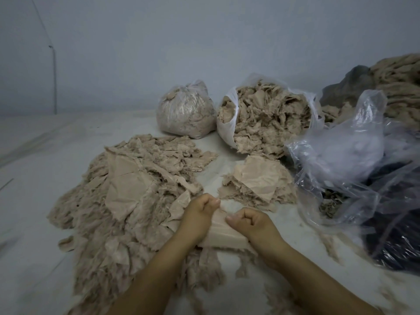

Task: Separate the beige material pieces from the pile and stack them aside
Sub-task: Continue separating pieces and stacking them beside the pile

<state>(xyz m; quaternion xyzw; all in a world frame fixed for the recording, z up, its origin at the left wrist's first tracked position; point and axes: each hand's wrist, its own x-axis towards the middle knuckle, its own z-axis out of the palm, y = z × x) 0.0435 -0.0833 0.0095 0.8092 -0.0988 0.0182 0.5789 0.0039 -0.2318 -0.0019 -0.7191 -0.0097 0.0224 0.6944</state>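
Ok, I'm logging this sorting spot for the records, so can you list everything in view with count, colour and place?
Loose pile of frayed beige fabric pieces: one, beige, left of centre.
Small stack of flat beige pieces: one, beige, right of the pile.
Single beige piece: one, pinched between both hands.
Tied clear plastic bag of scraps: one, at the back.
Open white plastic bag of scraps: one, beside the tied bag.
Crumpled clear plastic sheeting: far right.
Hands: left hand, right hand, low centre.
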